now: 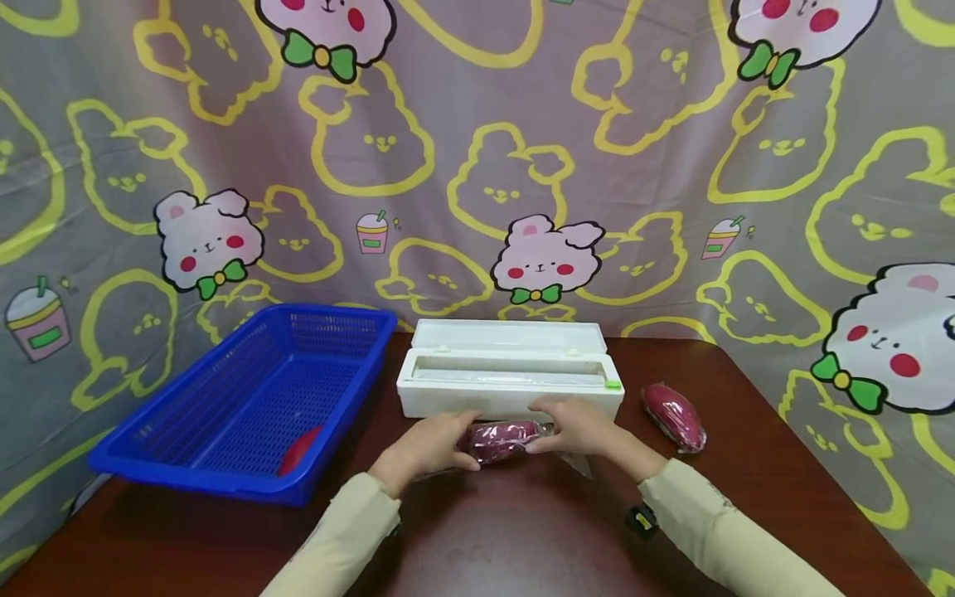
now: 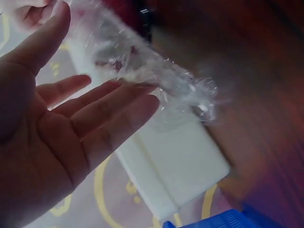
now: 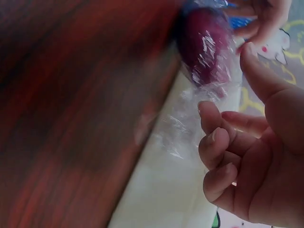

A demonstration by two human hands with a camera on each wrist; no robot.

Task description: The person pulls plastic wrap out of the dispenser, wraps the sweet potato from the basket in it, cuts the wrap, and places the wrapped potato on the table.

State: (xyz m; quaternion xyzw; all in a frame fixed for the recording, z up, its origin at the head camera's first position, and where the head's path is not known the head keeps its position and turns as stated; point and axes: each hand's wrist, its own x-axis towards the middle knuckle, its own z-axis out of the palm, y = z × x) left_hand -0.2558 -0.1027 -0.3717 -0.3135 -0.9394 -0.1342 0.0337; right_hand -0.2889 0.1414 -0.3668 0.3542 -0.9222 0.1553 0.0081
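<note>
A purple-red sweet potato (image 1: 501,441) in clear plastic wrap is between both hands, in front of the white wrap box (image 1: 511,390). My left hand (image 1: 429,446) touches the film at its left end. In the left wrist view those fingers (image 2: 111,107) are fairly straight, with loose crumpled film (image 2: 185,92) beside the fingertips. My right hand (image 1: 578,429) holds the right end, with curled fingers and the thumb at the film. Film also trails below the sweet potato (image 3: 204,45) in the right wrist view. Exact contact under the film cannot be made out.
A blue plastic basket (image 1: 123,458) stands at the left with a red item (image 1: 300,450) inside. Another wrapped sweet potato (image 1: 674,416) lies at the right on the brown table (image 1: 515,531). The box's lid (image 1: 511,335) stands raised, before a patterned curtain (image 1: 448,108).
</note>
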